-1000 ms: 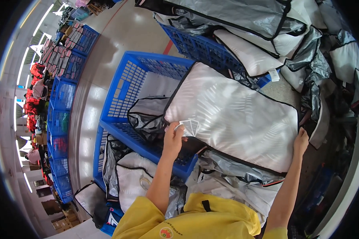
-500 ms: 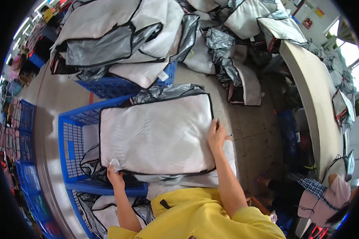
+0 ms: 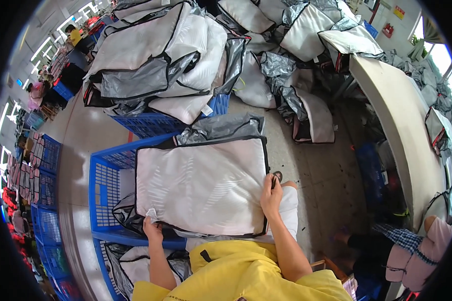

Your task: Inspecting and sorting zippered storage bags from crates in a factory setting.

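Note:
A white quilted panel with black binding (image 3: 201,188) lies in front of me, a flap of silvery-grey fabric (image 3: 226,128) showing beyond its far edge. My left hand (image 3: 153,230) is closed at the near left corner, pinching a small white label (image 3: 151,214) there. At the right edge of the panel, my right hand (image 3: 271,200) is closed round a small dark pointed thing (image 3: 273,181), too small to make out fully. The right fingers are beside the binding; whether they also grip it I cannot tell.
Beneath the panel stands a blue plastic crate (image 3: 103,195). Another blue crate (image 3: 150,125) bears a heap of similar panels (image 3: 140,45). More pieces lie on the floor at the far right. A long pale tabletop (image 3: 391,120) and a person in pink (image 3: 419,261) are on the right.
The view has tilted, so everything sits lower and a little to the right. The panel's right edge and my right hand have come slightly nearer to me; both hands keep their hold.

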Demonstrator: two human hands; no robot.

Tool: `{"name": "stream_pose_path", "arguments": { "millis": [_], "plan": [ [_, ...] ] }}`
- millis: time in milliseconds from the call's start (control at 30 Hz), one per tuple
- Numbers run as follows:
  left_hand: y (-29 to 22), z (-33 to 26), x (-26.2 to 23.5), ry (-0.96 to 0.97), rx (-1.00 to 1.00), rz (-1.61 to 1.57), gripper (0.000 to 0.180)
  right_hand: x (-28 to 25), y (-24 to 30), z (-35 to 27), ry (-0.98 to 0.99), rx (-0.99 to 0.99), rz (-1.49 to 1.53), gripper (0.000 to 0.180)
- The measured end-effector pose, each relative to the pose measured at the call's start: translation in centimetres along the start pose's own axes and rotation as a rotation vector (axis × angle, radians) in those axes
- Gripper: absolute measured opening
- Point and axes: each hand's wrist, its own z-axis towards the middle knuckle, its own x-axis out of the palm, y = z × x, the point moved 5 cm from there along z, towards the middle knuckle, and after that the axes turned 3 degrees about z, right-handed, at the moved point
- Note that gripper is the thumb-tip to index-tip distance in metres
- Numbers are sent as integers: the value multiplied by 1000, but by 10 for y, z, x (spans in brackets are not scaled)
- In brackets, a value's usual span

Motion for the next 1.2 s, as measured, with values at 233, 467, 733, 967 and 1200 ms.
{"name": "stream_pose_path", "arguments": {
  "millis": [233, 467, 733, 967, 1200],
  "plan": [
    [-6, -12, 17, -44, 41, -45, 31, 10, -44, 15, -10, 51, -1, 33],
    [-13, -16, 52, -4, 111, -58, 27, -12, -68, 17, -93, -18, -146, 43],
    [-3, -16, 40, -137, 124, -72, 21, -12, -101, 32, 28, 129, -81, 57],
    [2, -9, 33, -157, 127, -99, 23, -3, -67, 19, -28, 80, -101, 64],
    [2, -10, 35, -154, 114, -86, 23, -8, -75, 23, 3, 67, -121, 59]
  ]
}}
